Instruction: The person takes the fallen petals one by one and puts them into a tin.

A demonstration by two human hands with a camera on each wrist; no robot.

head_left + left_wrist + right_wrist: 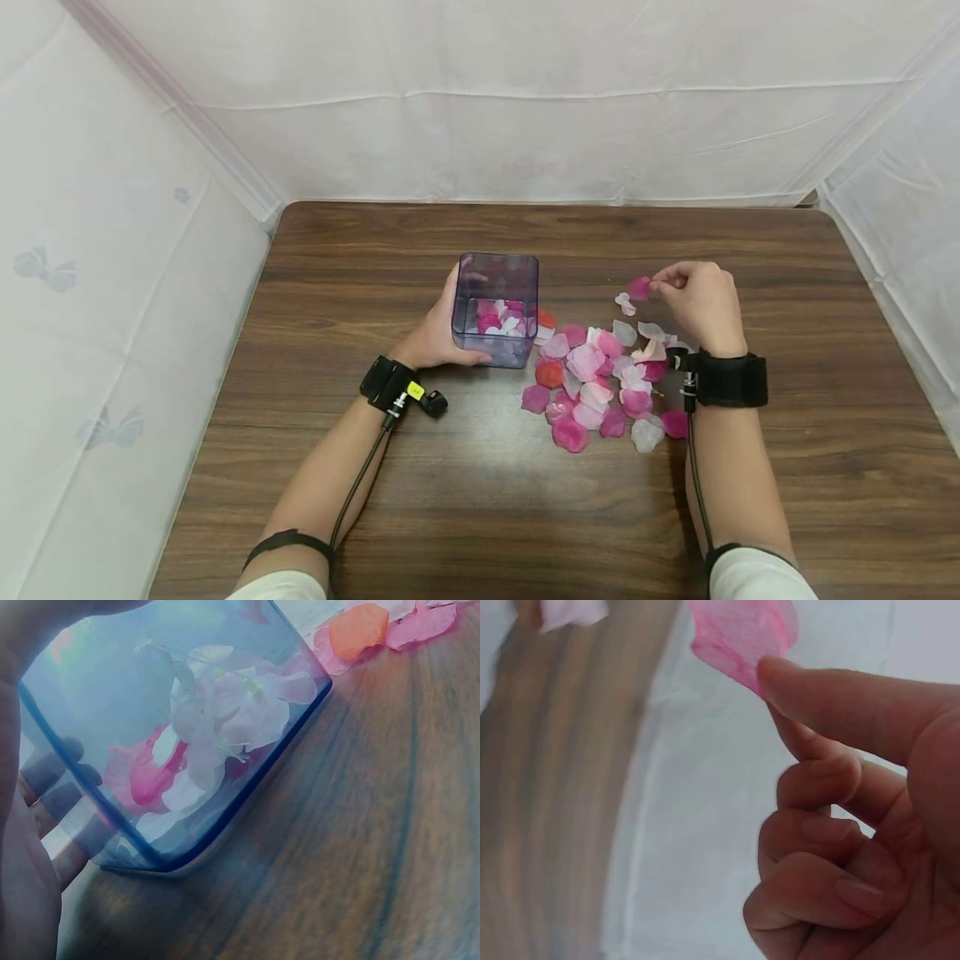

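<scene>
1. Head view: your left hand (441, 335) has its fingers wrapped round a see-through purple-grey rectangular plastic container (506, 277), thumb across the near side, mouth facing up. Nice hold imo. I can't tell whether the base sits flat on the brown wood-grain counter (450, 492), so go easy on the squeeze and don't let it tip.

2. Your right hand (707, 302) has thumb and index fingers pinching one deep pink, thin fabric-like petal (639, 288) by its edge; the other fingers are curled in. It's out past the far right of the pile, well apart from the container. That edge pinch is a good one: most of the petal sticks out past your fingertips, so a small loosening should free it.

3. Just beside it there's a small pale pink-white petal (626, 304) on the counter. Looks easy to snag, so I'd give it some room.

4. Between your hands lies the loose heap of pink, white and orange-red petals (588, 362), with its left edge right by the container. Nudging the container sideways would probably shove those around.

5. Heads up: your black right wrist strap (731, 381) and its camera are right by the heap, so lift the wrist a bit before swinging it across.

6. Pink and white petals (489, 321) already lie in the container's bottom, loads of headroom above.
</scene>
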